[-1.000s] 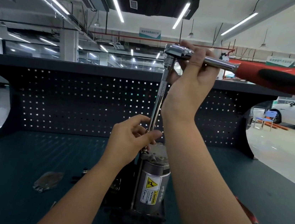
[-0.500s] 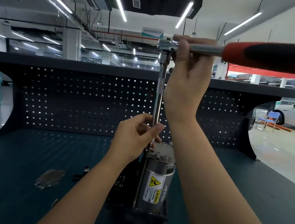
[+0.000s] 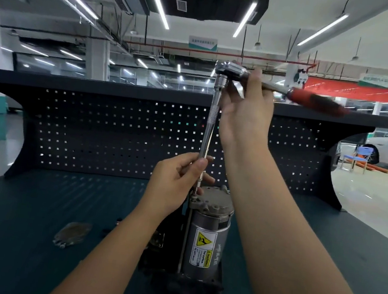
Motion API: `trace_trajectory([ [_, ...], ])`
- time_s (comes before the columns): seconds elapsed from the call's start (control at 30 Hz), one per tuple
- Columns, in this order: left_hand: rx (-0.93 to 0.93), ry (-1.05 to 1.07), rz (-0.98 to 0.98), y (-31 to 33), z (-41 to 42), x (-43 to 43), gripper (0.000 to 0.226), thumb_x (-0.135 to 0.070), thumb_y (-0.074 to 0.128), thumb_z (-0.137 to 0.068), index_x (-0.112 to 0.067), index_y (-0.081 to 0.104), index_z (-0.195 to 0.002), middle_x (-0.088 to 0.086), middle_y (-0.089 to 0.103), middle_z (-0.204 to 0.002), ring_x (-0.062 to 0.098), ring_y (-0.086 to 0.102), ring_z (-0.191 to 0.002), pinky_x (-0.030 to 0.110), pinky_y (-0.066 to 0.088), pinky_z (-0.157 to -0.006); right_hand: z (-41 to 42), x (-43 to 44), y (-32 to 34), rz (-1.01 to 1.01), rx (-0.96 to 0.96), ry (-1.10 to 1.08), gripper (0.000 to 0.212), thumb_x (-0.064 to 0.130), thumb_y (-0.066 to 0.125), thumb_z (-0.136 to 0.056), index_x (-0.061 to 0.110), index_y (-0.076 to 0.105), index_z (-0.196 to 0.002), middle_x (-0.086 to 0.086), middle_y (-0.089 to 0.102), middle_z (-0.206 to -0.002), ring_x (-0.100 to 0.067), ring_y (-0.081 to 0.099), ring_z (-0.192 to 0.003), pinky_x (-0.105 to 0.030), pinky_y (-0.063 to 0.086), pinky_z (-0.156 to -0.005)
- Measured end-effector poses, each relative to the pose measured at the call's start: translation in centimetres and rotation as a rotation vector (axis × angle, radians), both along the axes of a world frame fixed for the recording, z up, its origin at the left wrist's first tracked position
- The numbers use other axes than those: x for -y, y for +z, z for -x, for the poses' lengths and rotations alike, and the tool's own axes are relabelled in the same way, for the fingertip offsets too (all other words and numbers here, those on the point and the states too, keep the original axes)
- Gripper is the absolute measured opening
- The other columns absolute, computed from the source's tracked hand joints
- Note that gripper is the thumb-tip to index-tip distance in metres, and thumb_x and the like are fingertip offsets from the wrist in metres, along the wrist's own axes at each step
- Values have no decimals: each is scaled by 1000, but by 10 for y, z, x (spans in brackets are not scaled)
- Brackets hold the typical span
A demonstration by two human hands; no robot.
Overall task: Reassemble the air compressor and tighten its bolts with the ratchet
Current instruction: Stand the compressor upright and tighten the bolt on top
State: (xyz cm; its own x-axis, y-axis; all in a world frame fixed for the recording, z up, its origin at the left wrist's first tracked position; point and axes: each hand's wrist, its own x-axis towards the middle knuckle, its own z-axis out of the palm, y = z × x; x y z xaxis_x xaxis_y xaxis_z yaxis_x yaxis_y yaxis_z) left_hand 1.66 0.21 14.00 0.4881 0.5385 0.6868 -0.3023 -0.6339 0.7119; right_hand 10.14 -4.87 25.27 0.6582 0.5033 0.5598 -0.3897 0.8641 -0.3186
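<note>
The air compressor (image 3: 209, 234) stands upright on the surface (image 3: 32, 224), the left hand (image 3: 179, 181) pinches the long extension bar (image 3: 211, 124) low and the right hand (image 3: 246, 114) grips the ratchet (image 3: 231, 69) near its head; a sideways pull could tilt the bar off the bolt (image 3: 193, 197).

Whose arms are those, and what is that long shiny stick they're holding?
Those are a person's own arms, seen from a camera worn on the head. The right hand holds a silver ratchet with a red and black handle. The left hand pinches the long silver extension bar under it, whose tip reaches the top of the grey metal air compressor with a yellow warning label. That stands on a dark teal workbench, near a flat grey metal piece.
</note>
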Motion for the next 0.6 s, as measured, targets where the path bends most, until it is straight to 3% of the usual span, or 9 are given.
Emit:
trace_trajectory([
  [0.07, 3, 33, 15, 0, -1, 0, 29, -42, 63, -74, -26, 61, -99, -2, 73, -73, 9, 66, -56, 18, 51, -54, 8, 1, -5, -26, 224, -399, 5, 14, 49, -99, 17, 52, -102, 2, 61, -103, -6, 62, -99, -22, 53, -87],
  [0.13, -9, 88, 3, 0, -2, -1, 22, -33, 71, -77, -26, 59, -94, -6, 73, -72, 10, 66, -54, 13, 48, -52, 14, 2, -8, -30, 416, -724, 12, 11, 53, -97, 23, 51, -94, 10, 59, -93, 9, 59, -88, -11, 47, -82],
  [0.17, -2, 98, 5, 0, -2, -1, 15, -28, 70, -81, -26, 60, -92, -7, 73, -71, 9, 66, -53, 12, 47, -51, 16, 3, -8, -24, 465, -772, 15, 11, 54, -96, 24, 51, -90, 11, 58, -89, 9, 58, -82, -10, 47, -78],
  [0.23, 9, 86, 7, -1, -2, -2, 2, -24, 64, -87, -26, 63, -88, -6, 73, -71, 8, 65, -51, 13, 48, -50, 17, 4, -6, 7, 430, -676, 13, 13, 55, -96, 23, 53, -88, 6, 62, -89, -1, 62, -86, -20, 52, -82],
  [0.3, 1, 55, -14, -1, -1, -1, 7, -29, 60, -88, -24, 65, -88, -3, 74, -75, 13, 65, -51, 20, 52, -53, 12, 4, 1, 41, 232, -347, 8, 17, 53, -97, 17, 53, -89, -2, 63, -93, -16, 66, -90, -29, 58, -79],
  [0.37, -19, 32, -26, -1, 0, 0, 19, -39, 55, -85, -24, 64, -92, -2, 74, -79, 17, 65, -53, 26, 55, -56, 2, 4, 7, 89, 49, -28, 13, 20, 51, -99, 10, 54, -91, -6, 62, -89, -18, 66, -78, -24, 58, -63],
  [0.43, -25, 33, -40, -2, 1, 0, 23, -41, 52, -84, -27, 63, -98, -5, 74, -83, 16, 65, -54, 25, 55, -56, -1, 3, 6, 86, 18, 102, 15, 19, 49, -100, 7, 54, -92, -8, 61, -86, -18, 63, -73, -24, 58, -60],
  [0.5, -12, 42, -35, -2, -1, -1, 27, -36, 52, -89, -23, 64, -109, -4, 75, -85, 17, 66, -57, 23, 54, -56, 1, 0, 2, 50, 103, -15, 9, 16, 49, -99, 10, 53, -93, -5, 62, -91, -18, 65, -82, -26, 59, -68],
  [0.6, 15, 53, 26, -1, -6, 0, 39, -43, 62, -78, -19, 66, -109, -2, 74, -79, 17, 69, -63, 27, 56, -57, 9, 4, -6, -45, 416, -528, 11, 11, 51, -98, 20, 53, -91, 0, 62, -96, -8, 64, -94, -27, 55, -84],
])
